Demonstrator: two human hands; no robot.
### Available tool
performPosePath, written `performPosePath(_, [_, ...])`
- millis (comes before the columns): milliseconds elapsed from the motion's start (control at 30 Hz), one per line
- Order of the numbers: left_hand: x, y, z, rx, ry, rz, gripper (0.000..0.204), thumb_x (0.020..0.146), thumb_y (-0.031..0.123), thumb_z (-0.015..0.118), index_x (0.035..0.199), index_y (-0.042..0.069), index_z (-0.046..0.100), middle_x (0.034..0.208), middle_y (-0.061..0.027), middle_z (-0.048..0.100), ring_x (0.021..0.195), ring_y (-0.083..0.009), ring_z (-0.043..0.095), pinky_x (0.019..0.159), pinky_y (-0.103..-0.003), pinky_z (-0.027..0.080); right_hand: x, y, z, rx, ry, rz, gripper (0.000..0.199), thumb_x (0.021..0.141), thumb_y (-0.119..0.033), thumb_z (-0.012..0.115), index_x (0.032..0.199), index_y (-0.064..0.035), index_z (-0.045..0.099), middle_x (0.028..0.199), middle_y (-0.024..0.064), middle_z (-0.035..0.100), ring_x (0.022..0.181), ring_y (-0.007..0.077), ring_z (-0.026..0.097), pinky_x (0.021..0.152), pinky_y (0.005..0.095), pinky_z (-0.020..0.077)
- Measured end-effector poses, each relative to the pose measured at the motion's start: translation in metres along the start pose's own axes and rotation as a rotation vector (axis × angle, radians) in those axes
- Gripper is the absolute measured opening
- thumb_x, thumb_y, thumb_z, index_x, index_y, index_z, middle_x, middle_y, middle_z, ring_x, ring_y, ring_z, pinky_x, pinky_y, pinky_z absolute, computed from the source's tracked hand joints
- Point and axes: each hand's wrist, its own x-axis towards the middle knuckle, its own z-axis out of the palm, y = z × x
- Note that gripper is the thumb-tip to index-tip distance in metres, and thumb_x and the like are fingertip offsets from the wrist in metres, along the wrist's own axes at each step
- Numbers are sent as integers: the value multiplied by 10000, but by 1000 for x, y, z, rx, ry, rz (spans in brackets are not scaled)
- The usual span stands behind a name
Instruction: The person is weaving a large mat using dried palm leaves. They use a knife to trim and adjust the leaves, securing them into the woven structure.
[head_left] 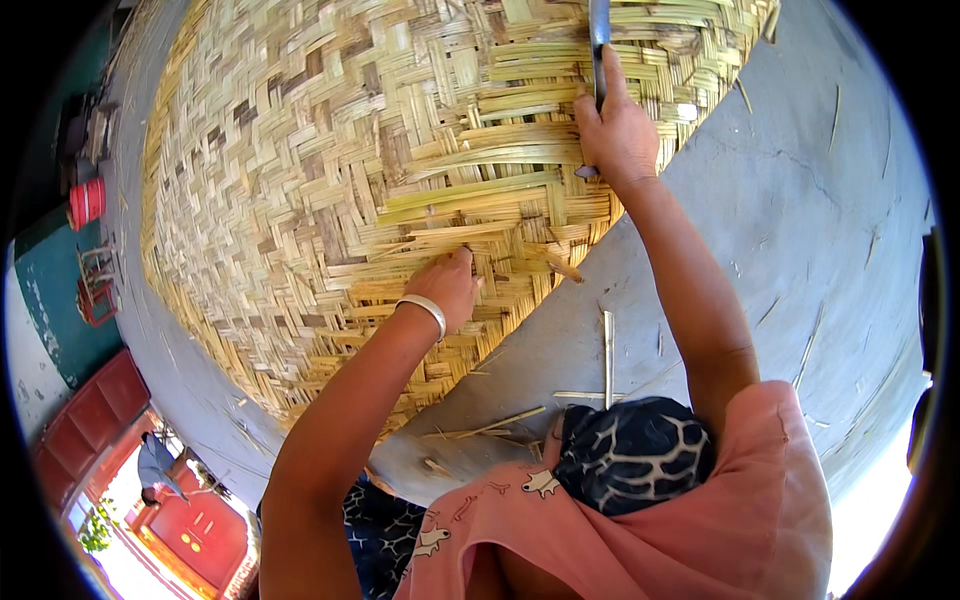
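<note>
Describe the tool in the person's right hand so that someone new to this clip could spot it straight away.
Start at the big round woven bamboo mat that fills the upper left on the grey concrete floor. Follow its edge to the top, where the right hand grips a flat blade. It is dark blue-grey metal, unlike the pale yellow strips around it.

The left hand (447, 285) presses a woven bamboo mat (300, 180); the right hand (617, 130) grips a blade (599, 35).
</note>
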Motion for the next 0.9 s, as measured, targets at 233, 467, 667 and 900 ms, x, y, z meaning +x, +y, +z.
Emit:
performPosePath(233, [1, 0, 7, -32, 42, -37, 355, 942, 221, 520, 1138, -63, 439, 1071, -295, 597, 1026, -434, 581, 890, -481, 468, 5, -3, 3, -101, -91, -17, 682, 875, -351, 490, 1481, -158, 244, 787, 203, 677, 668, 392, 648, 623, 504, 518])
performPosePath(467, [8, 1, -5, -76, -106, -39, 391, 952, 238, 509, 1157, -86, 432, 1094, -304, 601, 1047, -425, 588, 896, -473, 468, 14, -11, 0, -197, -165, 52, 658, 888, -377, 469, 1484, -263, 214, 911, 235, 681, 805, 427, 660, 715, 521, 517])
performPosePath(667, [14, -9, -9, -45, -178, 106, 430, 944, 258, 525, 1180, -90, 435, 1169, -319, 564, 1108, -416, 563, 933, -448, 447, 20, -11, -4, -208, -257, 25, 683, 891, -364, 449, 1506, -284, 164, 962, 259, 671, 875, 422, 657, 779, 511, 506])
performPosePath(900, [7, -41, 9, -43, 165, 397, 260, 866, 243, 625, 944, 29, 500, 800, -171, 588, 774, -382, 584, 683, -461, 465, 24, -13, -13, -227, -354, 16, 686, 908, -276, 423, 1515, -174, 121, 1051, 207, 672, 936, 341, 669, 840, 458, 509])
